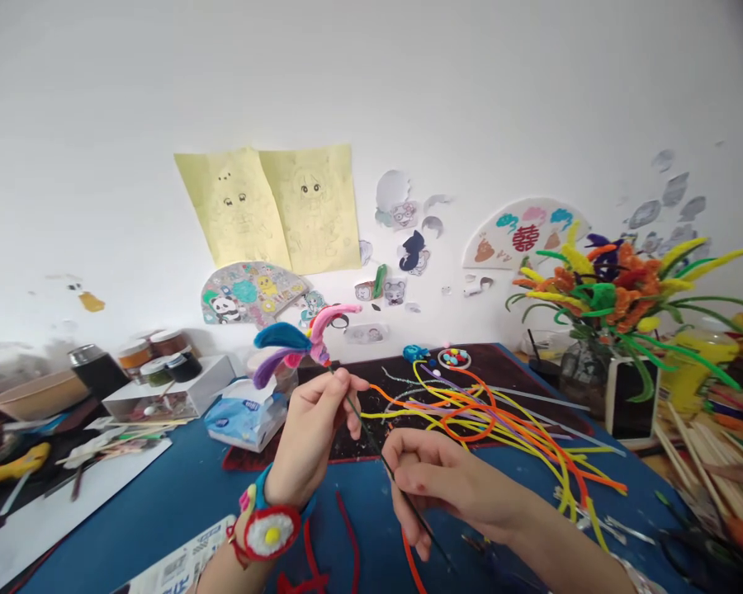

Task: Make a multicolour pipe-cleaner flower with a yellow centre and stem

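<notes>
A flower of pipe cleaners [303, 342] with blue, purple and pink petals tops a thin dark green stem [371, 439]. My left hand [325, 408] pinches this stem just under the petals. Lower down, my right hand [437, 483] has its fingers closed around the same stem, whose end slants down to the right. Orange and yellow pipe cleaners [501, 421] lie loose on the table behind my right hand. Red pipe cleaners [348, 528] rest below, between my wrists.
A blue tissue pack [246, 415] and a white box with jars [173, 388] stand at the left. A small dish of beads [454, 358] sits at the back. On the right are a vase of pipe-cleaner flowers [619, 289], a phone [632, 400] and wooden sticks [706, 470].
</notes>
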